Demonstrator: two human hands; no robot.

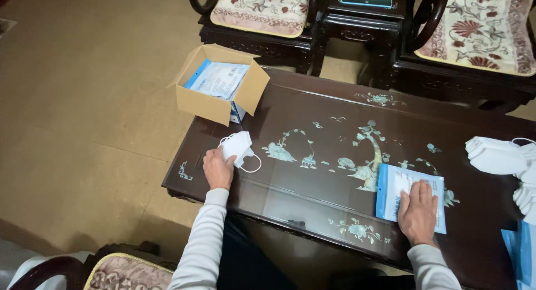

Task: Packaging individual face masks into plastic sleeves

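Glossy dark lacquered wood table (335, 173) with pearly inlay; matt brown cardboard box (215, 103) at ten o'clock; shiny plastic packet (393, 184); soft white fabric mask (237, 145).

A dark lacquered tabletop (312, 184) with pale inlaid trees and birds carries an open cardboard box (220, 86) of packets at its far left corner, a white face mask (239, 147) near the left edge, a blue-and-white mask packet (397, 185) lying flat toward the right, and a stack of white masks (502, 159) at the right end.
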